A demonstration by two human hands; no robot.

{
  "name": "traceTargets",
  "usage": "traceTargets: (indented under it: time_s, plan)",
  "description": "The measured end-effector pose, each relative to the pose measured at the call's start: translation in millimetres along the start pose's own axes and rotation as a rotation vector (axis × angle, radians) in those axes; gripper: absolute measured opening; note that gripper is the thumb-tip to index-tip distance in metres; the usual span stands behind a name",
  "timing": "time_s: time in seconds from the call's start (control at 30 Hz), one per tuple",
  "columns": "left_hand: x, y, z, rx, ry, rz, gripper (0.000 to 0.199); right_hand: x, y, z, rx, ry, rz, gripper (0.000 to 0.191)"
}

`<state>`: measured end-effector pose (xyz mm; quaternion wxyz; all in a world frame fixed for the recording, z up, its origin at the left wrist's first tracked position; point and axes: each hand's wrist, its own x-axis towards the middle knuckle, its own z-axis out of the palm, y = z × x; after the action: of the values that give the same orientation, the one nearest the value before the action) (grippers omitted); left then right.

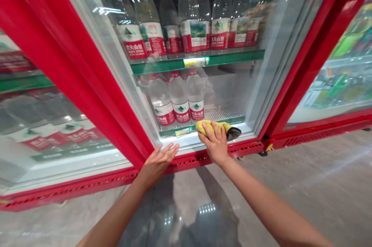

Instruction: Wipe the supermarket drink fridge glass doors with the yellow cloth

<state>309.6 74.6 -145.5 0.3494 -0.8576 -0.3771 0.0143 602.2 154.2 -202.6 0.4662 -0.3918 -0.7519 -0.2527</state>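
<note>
Over at the fridge, the yellow cloth [228,127] sits low on the glass door [229,84], its long axis nearly level, dark end pointing right. The right hand [216,144] presses it, grip open, fingers spread; the left hand [158,160], also open, rests by the bottom frame [188,163], below 3 labelled bottles [180,103].

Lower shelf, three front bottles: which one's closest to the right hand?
The rightmost bottle. It stands nearest the yellow cloth under the right hand; the other two stand farther left, toward the left door frame.
</note>
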Motion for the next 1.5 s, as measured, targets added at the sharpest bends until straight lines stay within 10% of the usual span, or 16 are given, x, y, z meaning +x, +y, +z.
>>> traceTargets:
  time_s: [0.23, 0.43, 0.73, 0.97, 1.2, 1.5]
  plan:
    - [-23, -2, -0.4, 0.040, -0.006, -0.024, 0.069, -13, -23, 7, 0.040, -0.099, -0.431, 0.025]
    - [-54, -7, -4.1, 0.098, -0.032, -0.034, 0.070, 13, -45, 8, 0.008, -0.053, -0.218, 0.029]
    - [-83, -20, -20.4, 0.100, -0.008, -0.009, 0.060, -11, -79, 36, 0.048, -0.188, -0.600, 0.043]
    - [-101, -37, -37.6, 0.110, -0.005, -0.061, 0.062, 50, -111, 29, 0.043, -0.121, -0.560, 0.034]
    - [-95, -35, -47.6, 0.129, 0.060, -0.122, 0.062, 51, -122, 36, 0.110, -0.127, -0.788, 0.029]
    - [-78, -45, -43.6, 0.103, 0.272, -0.189, 0.067, 133, -121, 1, 0.065, -0.044, -0.407, 0.034]
